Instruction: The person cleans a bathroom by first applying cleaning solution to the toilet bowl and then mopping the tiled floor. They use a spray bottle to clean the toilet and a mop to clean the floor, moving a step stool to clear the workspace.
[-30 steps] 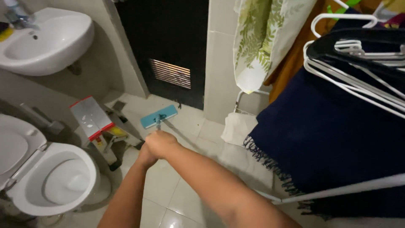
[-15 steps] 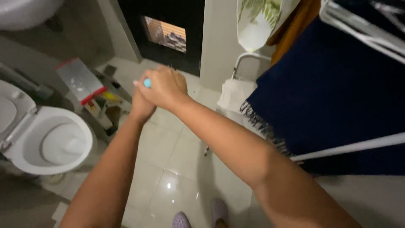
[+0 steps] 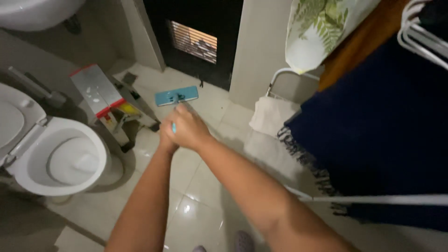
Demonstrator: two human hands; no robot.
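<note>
Flat mop [image 3: 176, 96] judged light and stiff in the handle, with a teal head lying flat on the tiled floor [image 3: 205, 186] just before the dark louvred door [image 3: 193, 42]; best held high on the slim handle, 2 hands stacked. Right hand [image 3: 189, 128] closed around the handle top, left hand [image 3: 165, 137] closed just under it, largely hidden. Toilet [image 3: 51, 158] and step stool [image 3: 105, 100] near the mop head

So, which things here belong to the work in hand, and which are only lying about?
In use:
- mop, teal flat head on the floor tiles
- right hand and left hand, both closed round its handle

Lying about:
- toilet, lid up
- step stool
- white towel
- dark blue cloth on a rack
</note>
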